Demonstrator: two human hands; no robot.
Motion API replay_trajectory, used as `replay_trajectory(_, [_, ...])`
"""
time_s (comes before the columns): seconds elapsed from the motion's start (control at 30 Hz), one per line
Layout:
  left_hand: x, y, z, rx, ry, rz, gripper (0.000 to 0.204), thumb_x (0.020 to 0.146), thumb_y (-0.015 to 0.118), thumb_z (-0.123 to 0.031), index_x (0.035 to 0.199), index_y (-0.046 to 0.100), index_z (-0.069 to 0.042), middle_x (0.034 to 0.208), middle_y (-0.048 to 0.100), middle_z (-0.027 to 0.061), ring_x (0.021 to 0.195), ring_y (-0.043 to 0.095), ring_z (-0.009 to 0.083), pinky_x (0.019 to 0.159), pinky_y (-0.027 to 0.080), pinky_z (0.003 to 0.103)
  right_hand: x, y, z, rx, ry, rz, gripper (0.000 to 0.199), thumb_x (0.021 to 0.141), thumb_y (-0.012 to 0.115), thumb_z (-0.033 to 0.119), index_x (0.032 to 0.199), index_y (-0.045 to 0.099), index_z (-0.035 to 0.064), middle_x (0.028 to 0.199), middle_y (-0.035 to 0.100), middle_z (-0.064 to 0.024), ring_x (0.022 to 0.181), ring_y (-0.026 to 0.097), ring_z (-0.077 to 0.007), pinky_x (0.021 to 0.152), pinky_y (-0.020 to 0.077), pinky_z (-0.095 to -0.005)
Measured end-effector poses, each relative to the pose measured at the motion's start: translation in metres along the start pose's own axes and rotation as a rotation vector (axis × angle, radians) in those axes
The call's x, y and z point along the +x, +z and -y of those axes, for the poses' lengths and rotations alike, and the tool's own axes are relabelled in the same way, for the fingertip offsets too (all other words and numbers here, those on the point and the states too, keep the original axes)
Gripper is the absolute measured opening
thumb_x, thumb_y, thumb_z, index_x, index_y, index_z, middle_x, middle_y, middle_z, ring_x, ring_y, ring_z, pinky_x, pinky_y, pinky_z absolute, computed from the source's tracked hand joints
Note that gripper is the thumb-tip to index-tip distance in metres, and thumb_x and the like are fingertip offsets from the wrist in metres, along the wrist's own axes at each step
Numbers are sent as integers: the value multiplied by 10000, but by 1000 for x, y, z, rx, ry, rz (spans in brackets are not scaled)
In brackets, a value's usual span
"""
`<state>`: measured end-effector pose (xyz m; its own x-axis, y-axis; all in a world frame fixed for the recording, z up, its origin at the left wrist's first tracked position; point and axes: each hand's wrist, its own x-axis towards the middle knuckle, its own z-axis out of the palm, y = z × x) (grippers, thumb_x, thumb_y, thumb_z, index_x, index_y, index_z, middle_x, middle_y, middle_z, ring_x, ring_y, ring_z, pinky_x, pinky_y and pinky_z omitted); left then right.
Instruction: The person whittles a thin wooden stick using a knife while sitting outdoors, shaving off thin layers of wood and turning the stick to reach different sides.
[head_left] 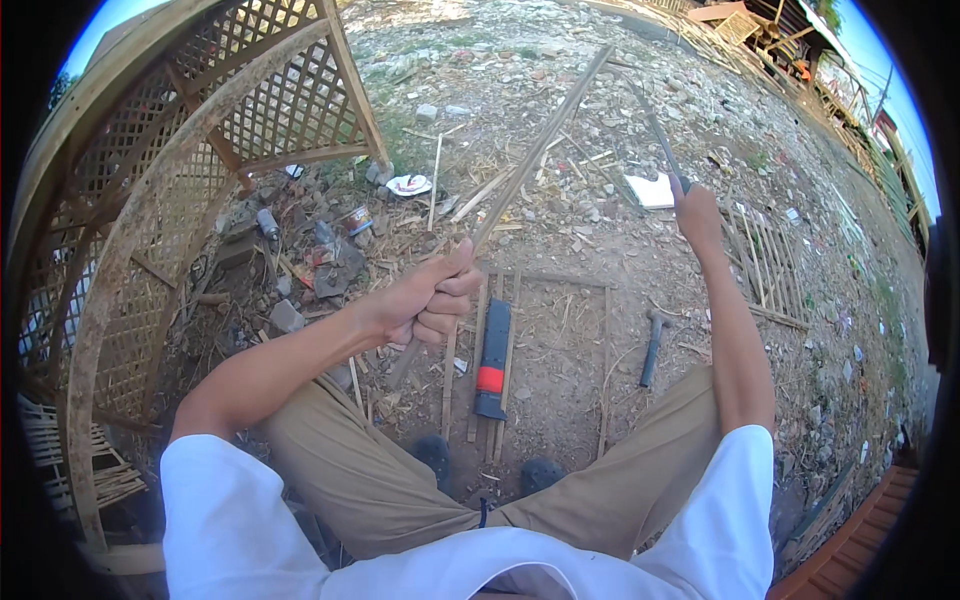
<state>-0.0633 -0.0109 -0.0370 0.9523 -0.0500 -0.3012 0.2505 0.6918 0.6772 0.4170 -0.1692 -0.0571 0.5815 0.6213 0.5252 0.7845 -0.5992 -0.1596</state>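
Head view: my left hand (425, 300) is fisted tight round a long bamboo strip (530, 160) that runs up and away over the dirt. Right hand (697, 212) clenched on a knife (655, 130), raised. Strip looks light, springy, splintery; best gripped low. Ground (560, 340) is littered dirt: sheath (492, 360), hammer (652, 345), lattice arch (180, 200) left

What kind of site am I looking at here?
Likely an outdoor bamboo-craft yard: bare littered dirt ground, a curved wooden lattice arch, split slat frames, a dark-handled hammer.
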Motion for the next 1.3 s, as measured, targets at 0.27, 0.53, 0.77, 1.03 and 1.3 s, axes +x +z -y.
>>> replay_trajectory(0.27, [4,-53,-9,-267,-58,11,562,1105,298,-584,715,335,-181,553,132,-101,417,80,44,355,65,251,-42,-79,93,367,40,-49,655,1044,527,530,785,650,-59,632,606,-239,597,588,-420,604,436,-498])
replay_trajectory(0.53, [16,-2,25,-133,75,81,620,1126,238,-525,641,355,-156,537,293,-31,408,279,89,302,258,240,-76,-91,154,143,-383,48,633,1001,559,610,841,641,3,613,632,-174,604,661,-386,598,538,-502])
replay_trajectory(0.77, [-19,21,9,7,-28,-254,638,1080,312,-639,654,323,-164,540,250,-91,400,193,24,301,204,188,-81,-78,158,153,-454,174,628,1016,522,618,826,633,29,672,655,-158,615,672,-360,581,542,-486])
replay_trajectory(1.03, [-49,44,54,258,-120,-554,606,1046,360,-696,704,320,-198,559,197,-121,425,145,5,327,116,201,-93,-29,132,316,-409,343,659,1033,507,591,803,652,-9,714,667,-206,666,683,-385,650,565,-498])
replay_trajectory(1.3, [3,6,71,85,-305,-469,558,1074,395,-622,718,326,-198,573,191,-121,432,138,5,326,122,190,-101,23,79,14,-301,480,605,1042,506,543,886,716,-2,807,705,-221,756,712,-408,688,578,-533])
